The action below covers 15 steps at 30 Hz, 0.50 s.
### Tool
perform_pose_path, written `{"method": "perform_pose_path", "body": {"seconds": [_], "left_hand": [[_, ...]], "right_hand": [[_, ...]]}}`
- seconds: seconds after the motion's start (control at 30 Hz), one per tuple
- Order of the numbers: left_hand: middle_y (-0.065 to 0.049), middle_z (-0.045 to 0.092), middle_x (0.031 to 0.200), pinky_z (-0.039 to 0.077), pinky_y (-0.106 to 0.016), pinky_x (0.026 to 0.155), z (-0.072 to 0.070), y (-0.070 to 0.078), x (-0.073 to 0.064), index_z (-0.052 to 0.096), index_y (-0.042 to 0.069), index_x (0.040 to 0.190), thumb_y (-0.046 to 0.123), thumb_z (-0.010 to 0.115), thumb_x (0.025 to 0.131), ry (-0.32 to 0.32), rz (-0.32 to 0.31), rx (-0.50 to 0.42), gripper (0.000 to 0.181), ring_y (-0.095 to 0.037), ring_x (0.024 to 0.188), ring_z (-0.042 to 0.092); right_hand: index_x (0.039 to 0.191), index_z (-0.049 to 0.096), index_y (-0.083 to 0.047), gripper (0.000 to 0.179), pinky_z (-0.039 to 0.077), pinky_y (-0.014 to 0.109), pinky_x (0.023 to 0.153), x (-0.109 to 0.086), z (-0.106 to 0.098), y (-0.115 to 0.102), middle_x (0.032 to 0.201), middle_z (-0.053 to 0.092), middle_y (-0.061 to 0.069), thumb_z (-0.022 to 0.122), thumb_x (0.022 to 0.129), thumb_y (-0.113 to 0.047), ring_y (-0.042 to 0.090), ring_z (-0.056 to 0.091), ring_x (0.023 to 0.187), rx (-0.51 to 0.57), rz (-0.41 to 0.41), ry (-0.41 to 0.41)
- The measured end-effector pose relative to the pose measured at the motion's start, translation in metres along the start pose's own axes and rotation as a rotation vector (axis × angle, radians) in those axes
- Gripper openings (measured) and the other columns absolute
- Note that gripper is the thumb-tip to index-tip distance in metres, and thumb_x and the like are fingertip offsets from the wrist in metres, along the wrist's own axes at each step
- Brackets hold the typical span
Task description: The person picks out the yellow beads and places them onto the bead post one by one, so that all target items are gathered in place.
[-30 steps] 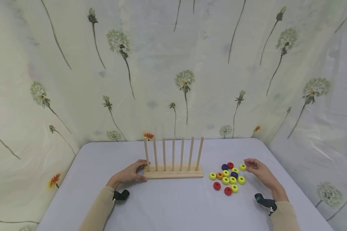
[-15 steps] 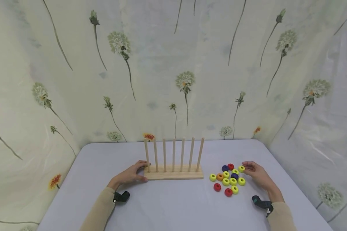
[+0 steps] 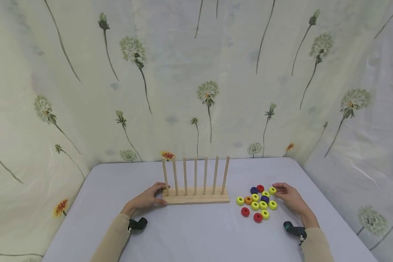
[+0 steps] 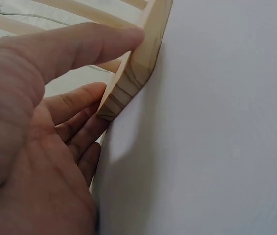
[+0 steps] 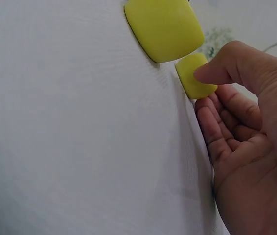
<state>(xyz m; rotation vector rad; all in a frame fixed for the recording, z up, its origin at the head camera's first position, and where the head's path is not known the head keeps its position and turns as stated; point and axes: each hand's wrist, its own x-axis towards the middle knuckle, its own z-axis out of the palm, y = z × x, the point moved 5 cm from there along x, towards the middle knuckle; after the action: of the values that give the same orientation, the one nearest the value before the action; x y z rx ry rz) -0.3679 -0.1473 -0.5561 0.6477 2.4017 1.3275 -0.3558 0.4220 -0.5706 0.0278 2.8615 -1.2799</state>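
Observation:
A wooden peg rack (image 3: pixel 196 198) with several upright pegs stands in the middle of the table. My left hand (image 3: pixel 147 197) grips its left end, thumb on the front of the base and fingers behind; the left wrist view shows the thumb lying on the wood (image 4: pixel 150 49). At the far right of a group of beads, my right hand (image 3: pixel 291 198) pinches a yellow bead (image 3: pixel 272 190) between thumb and fingers. In the right wrist view this yellow bead (image 5: pixel 190 73) sits low at the white tabletop, beside a second yellow bead (image 5: pixel 165 29).
Several other beads lie loosely grouped right of the rack: yellow ones (image 3: pixel 255 206), red ones (image 3: pixel 257 217), dark blue ones (image 3: pixel 265 199) and an orange one (image 3: pixel 247 200). White cloth covers the table (image 3: pixel 190 236). A flower-printed curtain (image 3: pixel 170 91) hangs behind and at both sides.
My right hand has moved left onto the yellow bead and now pinches it; the bead has shifted slightly left. My left hand stays on the rack's end.

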Motion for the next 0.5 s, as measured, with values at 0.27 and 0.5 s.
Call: {"method": "perform_pose_path", "body": {"seconds": [0.27,0.5], "left_hand": [[-0.011,0.038,0.146,0.019,-0.057,0.114,0.0004,-0.0015,0.0014,0.052,0.014,0.135,0.028,0.082,0.075,0.011,-0.029,-0.007,0.069,-0.034,0.142,0.027],[-0.011,0.038,0.147,0.019,-0.058,0.114,0.0001,-0.0013,0.0015,0.052,0.014,0.134,0.028,0.083,0.074,0.015,-0.039,-0.013,0.069,-0.035,0.142,0.026]], "right_hand": [[0.129,0.05,0.002,0.043,0.048,0.018,0.077,-0.0007,0.0012,-0.0029,0.118,0.058,0.018,0.061,0.094,-0.021,0.024,0.055,0.104,-0.001,0.024,0.005],[0.127,0.051,0.001,0.044,0.05,0.025,0.08,0.0001,0.0007,-0.0028,0.117,0.058,0.018,0.062,0.093,-0.026,0.026,0.056,0.104,-0.008,0.031,0.013]]}}
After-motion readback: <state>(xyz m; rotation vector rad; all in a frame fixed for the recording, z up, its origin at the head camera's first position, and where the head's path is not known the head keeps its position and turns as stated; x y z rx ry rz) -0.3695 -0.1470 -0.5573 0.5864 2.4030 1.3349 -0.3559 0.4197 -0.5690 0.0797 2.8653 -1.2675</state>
